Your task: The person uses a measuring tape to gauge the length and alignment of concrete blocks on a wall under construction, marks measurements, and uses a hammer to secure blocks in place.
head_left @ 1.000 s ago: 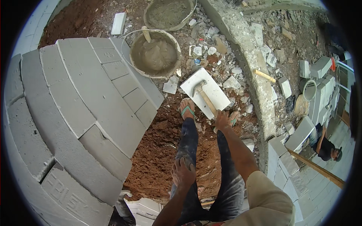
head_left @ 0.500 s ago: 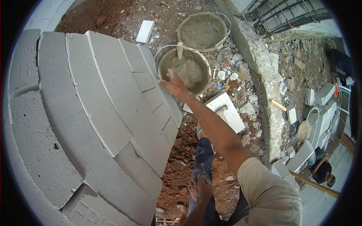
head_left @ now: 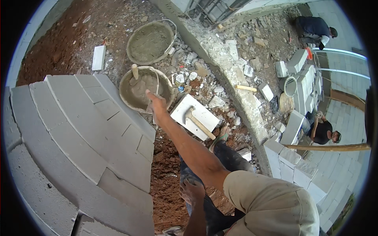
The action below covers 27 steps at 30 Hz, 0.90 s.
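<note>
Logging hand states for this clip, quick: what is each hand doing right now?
Right hand: reaching to the rim of the mortar bucket; grip cannot be told.
Left hand: resting on the knee, holding nothing.

Pale grey blocks [head_left: 78,129] with thin lighter joints curve across the wall. The soil [head_left: 165,177] below is rusty red-brown. Wet grey mortar fills the near tub [head_left: 141,90] and the far tub [head_left: 151,41]. A white block [head_left: 200,117] carries a hammer [head_left: 199,122] with a tan wooden handle. The sleeve [head_left: 271,204] is dusty beige.
</note>
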{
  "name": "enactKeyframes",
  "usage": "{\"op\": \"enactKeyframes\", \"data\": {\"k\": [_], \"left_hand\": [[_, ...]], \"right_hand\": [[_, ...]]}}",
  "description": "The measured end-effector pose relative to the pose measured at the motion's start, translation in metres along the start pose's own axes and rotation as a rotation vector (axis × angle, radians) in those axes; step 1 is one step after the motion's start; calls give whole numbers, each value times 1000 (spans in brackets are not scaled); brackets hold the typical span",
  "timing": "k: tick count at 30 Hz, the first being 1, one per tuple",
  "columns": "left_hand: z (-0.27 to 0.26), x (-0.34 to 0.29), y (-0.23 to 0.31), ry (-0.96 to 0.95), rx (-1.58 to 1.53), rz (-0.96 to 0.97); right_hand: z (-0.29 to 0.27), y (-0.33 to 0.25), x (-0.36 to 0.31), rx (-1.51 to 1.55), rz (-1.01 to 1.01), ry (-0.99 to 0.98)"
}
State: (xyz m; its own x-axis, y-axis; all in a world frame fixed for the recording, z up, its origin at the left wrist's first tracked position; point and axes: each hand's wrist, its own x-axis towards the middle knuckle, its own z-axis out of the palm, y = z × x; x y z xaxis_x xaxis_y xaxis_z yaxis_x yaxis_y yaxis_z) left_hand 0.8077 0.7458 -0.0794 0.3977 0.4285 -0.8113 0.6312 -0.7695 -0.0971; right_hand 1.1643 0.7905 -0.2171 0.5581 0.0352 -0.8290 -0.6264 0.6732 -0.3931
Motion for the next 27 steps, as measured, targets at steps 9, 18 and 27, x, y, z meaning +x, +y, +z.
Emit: {"op": "enactKeyframes", "data": {"k": [9,18,27], "left_hand": [[7,23,-1,-24,154,244],[11,-16,22,-8,285,341],[67,-41,18,110,603,365]], "right_hand": [[-66,-79,-247,-353,-103,105],[-242,-103,-392,-113,-158,375],[-454,-63,-360,209,-340,770]]}}
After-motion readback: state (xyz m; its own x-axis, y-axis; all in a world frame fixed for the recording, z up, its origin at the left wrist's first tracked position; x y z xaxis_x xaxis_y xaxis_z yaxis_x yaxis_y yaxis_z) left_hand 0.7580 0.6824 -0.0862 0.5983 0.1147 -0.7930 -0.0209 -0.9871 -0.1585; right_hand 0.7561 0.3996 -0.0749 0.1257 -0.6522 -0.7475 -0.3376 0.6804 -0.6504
